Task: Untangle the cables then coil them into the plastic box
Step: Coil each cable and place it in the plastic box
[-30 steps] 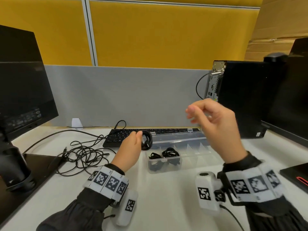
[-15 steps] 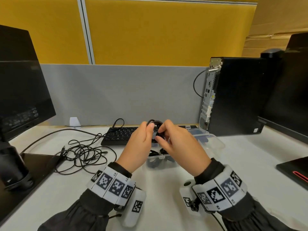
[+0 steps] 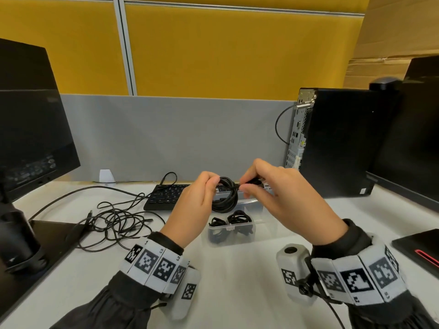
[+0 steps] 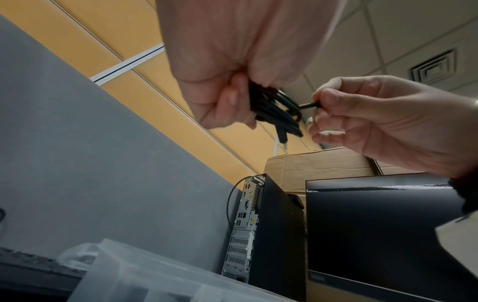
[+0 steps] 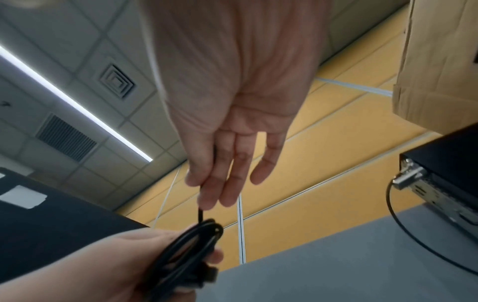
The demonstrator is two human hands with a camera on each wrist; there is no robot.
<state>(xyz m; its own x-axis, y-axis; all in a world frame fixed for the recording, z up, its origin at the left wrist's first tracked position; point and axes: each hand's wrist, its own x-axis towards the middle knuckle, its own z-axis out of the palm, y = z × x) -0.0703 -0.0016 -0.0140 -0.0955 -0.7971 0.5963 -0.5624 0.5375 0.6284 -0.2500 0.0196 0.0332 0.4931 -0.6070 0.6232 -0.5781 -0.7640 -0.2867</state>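
Overhead, the head view has both hands raised above the plastic box. The left hand grips a black coiled cable; the right hand pinches its free end just beside the coil. Two finished coils already lie in the box's near compartments, while a tangle of loose cables waits on the desk to the left, beside the keyboard.

From the left wrist, the fingers curl round the bundled loops, a plug hanging below them.

From the right wrist, thumb and forefinger hold the strand; the other fingers lie nearly straight.

So the step looks like finishing this coil. Next, I judge, the tail needs tucking, then the bundle goes into a free compartment.
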